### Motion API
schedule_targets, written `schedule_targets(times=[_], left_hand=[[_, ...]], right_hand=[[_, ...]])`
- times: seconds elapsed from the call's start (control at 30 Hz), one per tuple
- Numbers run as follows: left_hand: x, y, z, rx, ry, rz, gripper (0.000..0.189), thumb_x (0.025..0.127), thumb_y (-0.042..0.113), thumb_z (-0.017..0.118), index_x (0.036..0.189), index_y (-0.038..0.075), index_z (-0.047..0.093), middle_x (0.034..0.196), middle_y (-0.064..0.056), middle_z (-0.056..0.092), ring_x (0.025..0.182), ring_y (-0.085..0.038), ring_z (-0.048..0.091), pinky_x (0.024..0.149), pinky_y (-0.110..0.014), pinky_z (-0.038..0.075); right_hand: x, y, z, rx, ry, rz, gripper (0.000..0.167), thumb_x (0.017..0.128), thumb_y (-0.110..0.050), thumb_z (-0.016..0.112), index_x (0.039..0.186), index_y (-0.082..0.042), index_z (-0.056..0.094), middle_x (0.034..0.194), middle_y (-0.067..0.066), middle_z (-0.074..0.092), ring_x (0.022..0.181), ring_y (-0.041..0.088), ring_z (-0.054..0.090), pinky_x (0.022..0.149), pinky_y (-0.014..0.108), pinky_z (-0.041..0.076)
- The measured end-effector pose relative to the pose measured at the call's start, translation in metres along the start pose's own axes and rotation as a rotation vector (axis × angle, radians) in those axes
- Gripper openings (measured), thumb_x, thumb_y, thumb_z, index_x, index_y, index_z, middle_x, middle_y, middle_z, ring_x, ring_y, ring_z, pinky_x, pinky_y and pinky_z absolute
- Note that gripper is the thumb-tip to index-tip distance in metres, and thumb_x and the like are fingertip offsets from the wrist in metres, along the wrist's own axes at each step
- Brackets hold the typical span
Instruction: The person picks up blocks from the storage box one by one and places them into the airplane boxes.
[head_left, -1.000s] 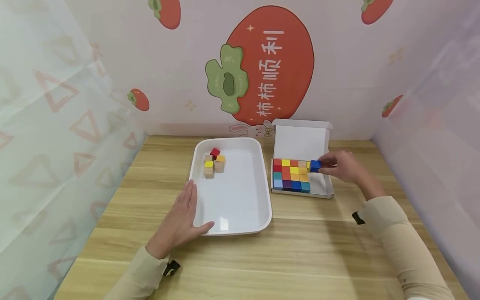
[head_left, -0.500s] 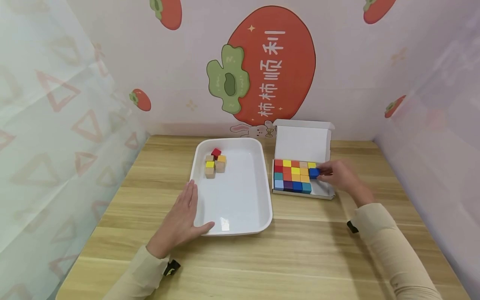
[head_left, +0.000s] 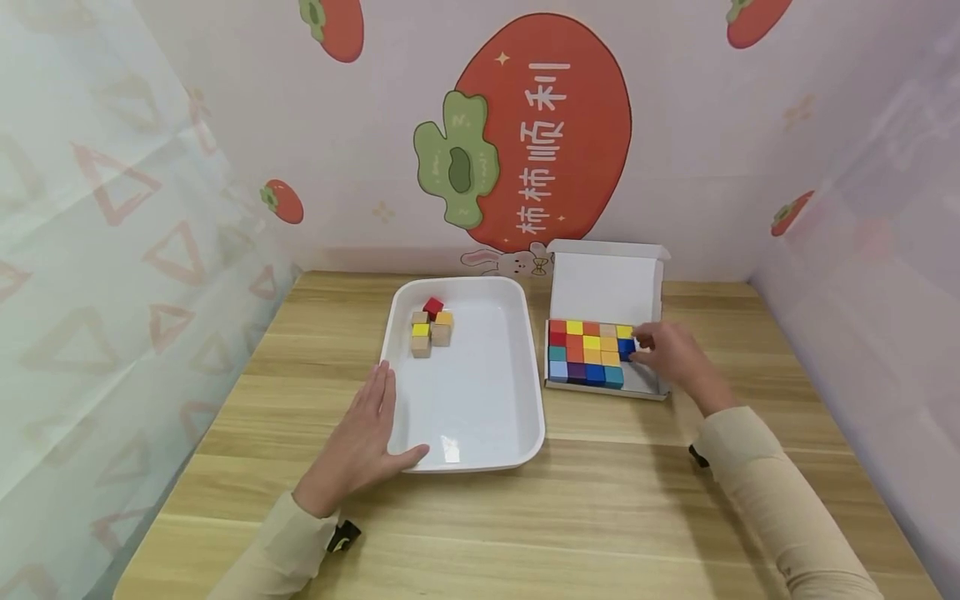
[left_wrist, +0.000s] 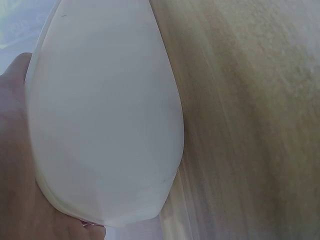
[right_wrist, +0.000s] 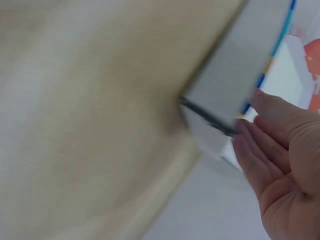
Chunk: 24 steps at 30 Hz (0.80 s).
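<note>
The upper blue block [head_left: 625,350] lies at nine o'clock from the nearer right hand [head_left: 672,357], hold unclear; the straight-fingered left hand [head_left: 358,446] merely touches the tray [head_left: 480,392].

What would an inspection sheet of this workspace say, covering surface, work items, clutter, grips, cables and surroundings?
Surface: light wood-grain table, running up to the backdrop.
Tray: white, glossy, rounded rectangular tray; small red, yellow, orange and bare-wood cubes near its far left corner.
Box: white cardboard box, lid raised; multicoloured cubes in rows, bare floor at front right.
Clutter: nothing seen.
Left grip: bare hand on the tray's near left corner.
Right grip: bare hand, fingers at the box's rightmost blue cube; pinching or not, unclear.
Cables: nothing seen.
Surroundings: white backdrop with red-orange fruit prints; pale side sheets.
</note>
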<state>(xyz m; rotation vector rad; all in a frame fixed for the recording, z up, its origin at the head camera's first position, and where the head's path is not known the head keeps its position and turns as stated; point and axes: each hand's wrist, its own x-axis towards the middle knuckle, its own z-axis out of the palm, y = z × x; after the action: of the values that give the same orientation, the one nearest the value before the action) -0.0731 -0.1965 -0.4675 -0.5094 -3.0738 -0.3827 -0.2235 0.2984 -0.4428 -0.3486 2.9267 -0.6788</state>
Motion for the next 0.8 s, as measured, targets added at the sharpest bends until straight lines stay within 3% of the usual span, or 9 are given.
schedule_targets(times=[0.2, 0.43, 0.6, 0.8], left_hand=[[0.0, 0.0, 0.0, 0.003, -0.006, -0.004, 0.123, 0.09, 0.073, 0.061, 0.166, -0.009, 0.008, 0.177, -0.027, 0.004, 0.165, -0.043, 0.009, 0.132, -0.057, 0.023], [0.0, 0.0, 0.0, -0.003, 0.004, -0.004, 0.122, 0.091, 0.072, 0.062, 0.166, -0.009, 0.009, 0.177, -0.027, 0.004, 0.165, -0.043, 0.008, 0.132, -0.057, 0.023], [0.001, 0.0, 0.0, 0.005, -0.002, -0.005, 0.123, 0.09, 0.073, 0.061, 0.166, -0.008, 0.008, 0.177, -0.026, 0.005, 0.165, -0.043, 0.008, 0.132, -0.058, 0.024], [0.0, 0.0, 0.002, 0.004, 0.001, -0.002, 0.123, 0.09, 0.072, 0.062, 0.165, -0.009, 0.009, 0.177, -0.027, 0.005, 0.165, -0.043, 0.009, 0.132, -0.057, 0.023]], right_hand=[[0.012, -0.031, -0.024, -0.073, 0.002, -0.086, 0.038, 0.094, -0.013, 0.08, 0.127, 0.005, 0.072, 0.12, 0.027, 0.074, 0.104, 0.038, 0.071, 0.095, 0.055, 0.062], [0.037, -0.091, -0.041, -0.064, -0.08, -0.154, 0.044, 0.095, -0.014, 0.079, 0.135, 0.0, 0.069, 0.13, 0.024, 0.073, 0.119, 0.041, 0.071, 0.101, 0.053, 0.061], [0.058, -0.131, -0.038, -0.018, -0.086, -0.216, 0.044, 0.092, -0.013, 0.082, 0.134, -0.003, 0.071, 0.13, 0.02, 0.074, 0.119, 0.038, 0.072, 0.099, 0.05, 0.062], [0.079, -0.174, -0.023, 0.042, -0.102, -0.265, 0.061, 0.09, -0.016, 0.084, 0.146, -0.013, 0.061, 0.133, 0.011, 0.068, 0.12, 0.029, 0.061, 0.098, 0.046, 0.063]])
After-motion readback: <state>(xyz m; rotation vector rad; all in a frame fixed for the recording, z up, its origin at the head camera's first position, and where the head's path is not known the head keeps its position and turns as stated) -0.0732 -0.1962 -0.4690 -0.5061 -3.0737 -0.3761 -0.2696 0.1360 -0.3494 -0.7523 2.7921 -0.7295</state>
